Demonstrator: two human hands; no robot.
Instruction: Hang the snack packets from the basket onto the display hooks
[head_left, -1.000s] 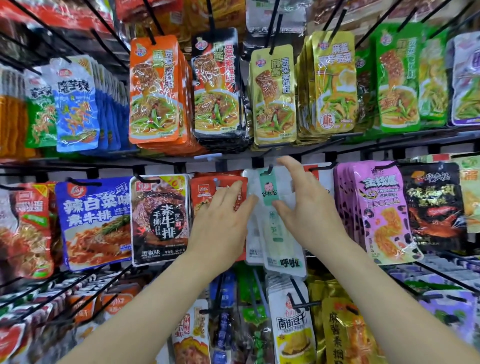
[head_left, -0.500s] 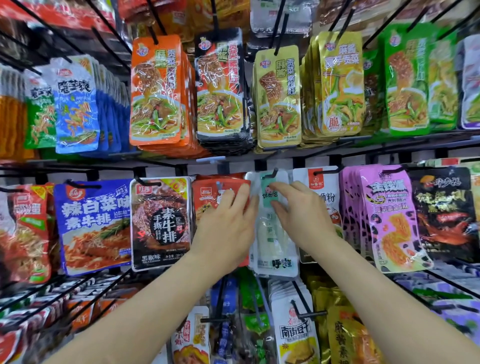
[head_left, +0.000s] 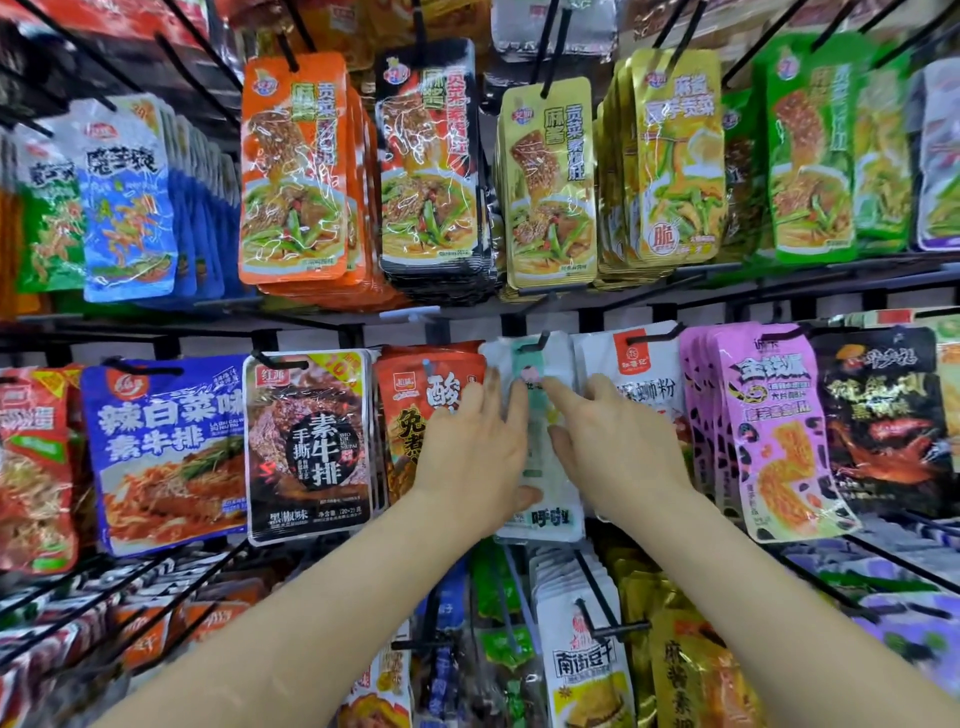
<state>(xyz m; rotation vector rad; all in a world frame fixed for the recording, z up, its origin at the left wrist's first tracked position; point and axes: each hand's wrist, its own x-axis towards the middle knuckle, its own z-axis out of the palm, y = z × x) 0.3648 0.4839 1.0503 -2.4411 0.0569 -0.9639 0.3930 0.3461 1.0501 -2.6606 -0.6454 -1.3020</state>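
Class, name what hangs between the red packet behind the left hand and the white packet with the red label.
In the head view, a white-and-mint packet hangs there on a hook, the left hand and right hand touching it.

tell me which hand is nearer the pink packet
Right. The right hand sits left of the pink packet; the left hand is farther left, across the white packet.

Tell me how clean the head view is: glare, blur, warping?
Head view: light even; glare streaks on the orange packet and black packet; white packet between left hand and right hand washed out, soft; frame edges bow; lower corners blur.
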